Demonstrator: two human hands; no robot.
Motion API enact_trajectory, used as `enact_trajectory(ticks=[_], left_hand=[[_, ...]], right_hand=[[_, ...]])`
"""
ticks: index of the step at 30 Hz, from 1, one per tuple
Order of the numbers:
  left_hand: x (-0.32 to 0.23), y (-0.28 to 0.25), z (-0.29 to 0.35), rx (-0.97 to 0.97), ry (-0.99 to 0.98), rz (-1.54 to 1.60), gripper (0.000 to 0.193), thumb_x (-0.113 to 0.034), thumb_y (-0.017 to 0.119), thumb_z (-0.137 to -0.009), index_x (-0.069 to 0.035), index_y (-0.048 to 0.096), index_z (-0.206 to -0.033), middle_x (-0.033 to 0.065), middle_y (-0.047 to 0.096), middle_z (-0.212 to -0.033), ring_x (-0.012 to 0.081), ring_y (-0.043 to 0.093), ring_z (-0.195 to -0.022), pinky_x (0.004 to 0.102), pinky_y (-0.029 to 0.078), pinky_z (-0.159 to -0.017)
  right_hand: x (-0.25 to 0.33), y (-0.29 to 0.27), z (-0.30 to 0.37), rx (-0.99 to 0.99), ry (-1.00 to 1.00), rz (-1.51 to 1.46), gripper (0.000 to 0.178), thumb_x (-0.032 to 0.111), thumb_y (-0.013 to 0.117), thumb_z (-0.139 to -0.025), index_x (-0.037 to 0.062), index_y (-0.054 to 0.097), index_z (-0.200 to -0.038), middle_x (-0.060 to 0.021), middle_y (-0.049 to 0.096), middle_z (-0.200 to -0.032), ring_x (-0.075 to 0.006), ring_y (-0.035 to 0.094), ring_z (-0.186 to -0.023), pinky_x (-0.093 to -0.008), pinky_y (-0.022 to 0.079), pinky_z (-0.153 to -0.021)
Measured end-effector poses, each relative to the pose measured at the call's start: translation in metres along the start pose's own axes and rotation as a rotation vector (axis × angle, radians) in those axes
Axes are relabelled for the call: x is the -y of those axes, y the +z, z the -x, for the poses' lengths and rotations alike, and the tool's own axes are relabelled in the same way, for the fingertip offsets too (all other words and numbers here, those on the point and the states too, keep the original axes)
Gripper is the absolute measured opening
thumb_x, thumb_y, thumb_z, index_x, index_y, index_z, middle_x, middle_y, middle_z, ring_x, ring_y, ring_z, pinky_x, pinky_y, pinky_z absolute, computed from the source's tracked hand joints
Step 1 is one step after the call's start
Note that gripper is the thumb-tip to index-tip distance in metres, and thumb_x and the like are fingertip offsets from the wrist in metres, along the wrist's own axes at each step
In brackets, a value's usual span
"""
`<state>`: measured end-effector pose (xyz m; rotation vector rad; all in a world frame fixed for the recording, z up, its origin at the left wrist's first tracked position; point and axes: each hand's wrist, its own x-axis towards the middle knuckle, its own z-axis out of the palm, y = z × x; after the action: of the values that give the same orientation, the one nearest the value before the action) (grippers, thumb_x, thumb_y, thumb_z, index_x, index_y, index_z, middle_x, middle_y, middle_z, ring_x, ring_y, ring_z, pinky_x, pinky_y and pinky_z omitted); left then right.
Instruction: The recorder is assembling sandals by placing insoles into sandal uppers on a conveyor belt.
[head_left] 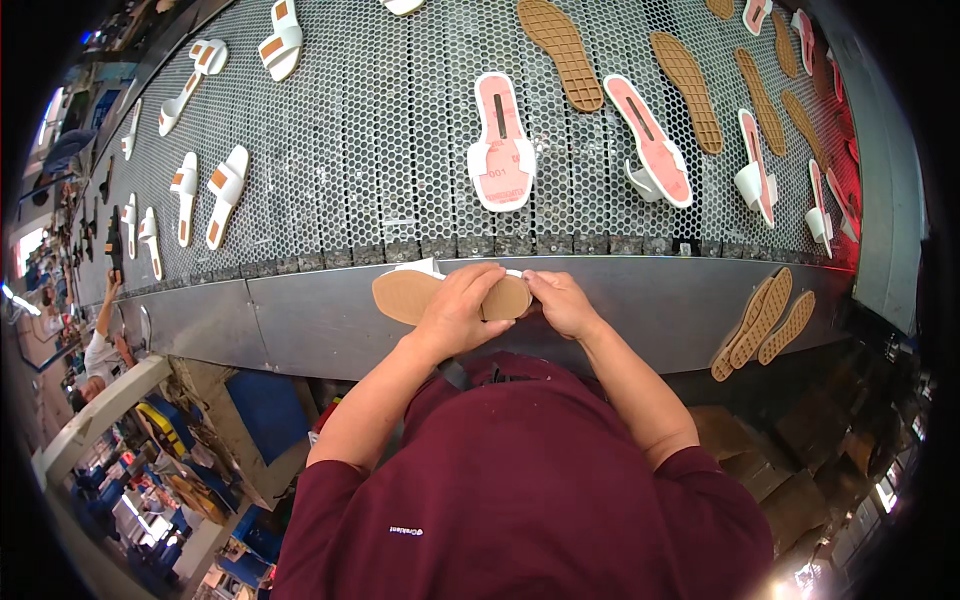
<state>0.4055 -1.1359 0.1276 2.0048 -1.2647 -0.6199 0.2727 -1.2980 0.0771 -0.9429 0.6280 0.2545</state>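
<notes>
A sandal (403, 296) lies across in front of me, its tan sole facing up and a bit of white showing along its far edge. My left hand (462, 312) is wrapped over its middle, thumb and fingers closed about it. At the sandal's right end, my right hand (562, 303) pinches the edge with thumb and fingers. The strap is hidden under the sole and my hands. Just beyond, on the metal mesh belt, rests a white slide with a pink underside (503, 175); a similar pink and white slide (652, 150) lies to its right.
The steel ledge (320, 305) runs along the belt (370, 150). Several loose tan soles (760, 318) lie on its right part. More tan soles (562, 50) sit on the belt. White slides with tan patches (228, 190) are at the left, where another person's arm (104, 315) reaches in.
</notes>
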Motion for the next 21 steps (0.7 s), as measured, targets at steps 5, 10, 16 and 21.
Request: enact_trajectory(ticks=[5, 10, 16, 21], left_hand=[[-0.006, -0.002, -0.008, 0.067, -0.057, 0.001, 0.073, -0.018, 0.089, -0.064, -0.004, 0.055, -0.127, 0.0148, 0.058, -0.126, 0.0338, 0.054, -0.119, 0.0428, 0.046, -0.1], [-0.01, 0.001, -0.01, 0.083, -0.073, 0.001, 0.073, -0.02, 0.089, -0.063, -0.005, 0.055, -0.126, 0.0141, 0.056, -0.127, 0.0336, 0.053, -0.12, 0.0429, 0.046, -0.1], [-0.014, 0.013, -0.013, 0.006, 0.017, -0.074, 0.07, -0.02, 0.089, -0.061, -0.005, 0.057, -0.122, 0.0145, 0.058, -0.124, 0.0344, 0.055, -0.116, 0.0438, 0.046, -0.096], [-0.017, 0.03, -0.017, -0.086, 0.044, -0.1, 0.063, -0.016, 0.084, -0.064, -0.002, 0.056, -0.119, 0.0162, 0.06, -0.119, 0.0351, 0.058, -0.109, 0.0445, 0.047, -0.091]], right_hand=[[0.006, 0.0, 0.005, 0.0, 0.012, -0.119, 0.041, 0.03, 0.04, -0.107, -0.0028, 0.064, -0.11, -0.0085, 0.067, -0.101, -0.015, 0.066, -0.084, -0.0312, 0.058, -0.074], [0.002, -0.002, 0.007, 0.0, -0.04, -0.193, 0.039, 0.028, 0.042, -0.107, -0.0029, 0.066, -0.109, -0.0067, 0.068, -0.096, -0.0128, 0.065, -0.081, -0.0289, 0.056, -0.071], [0.024, 0.012, 0.02, -0.102, -0.125, 0.243, 0.027, 0.025, 0.061, -0.097, -0.0011, 0.069, -0.099, -0.0018, 0.068, -0.082, -0.0069, 0.059, -0.073, -0.0253, 0.049, -0.065], [0.024, 0.006, 0.019, -0.179, -0.129, 0.485, 0.026, 0.022, 0.068, -0.092, -0.0012, 0.069, -0.103, -0.0044, 0.07, -0.087, -0.0097, 0.062, -0.076, -0.0289, 0.051, -0.068]])
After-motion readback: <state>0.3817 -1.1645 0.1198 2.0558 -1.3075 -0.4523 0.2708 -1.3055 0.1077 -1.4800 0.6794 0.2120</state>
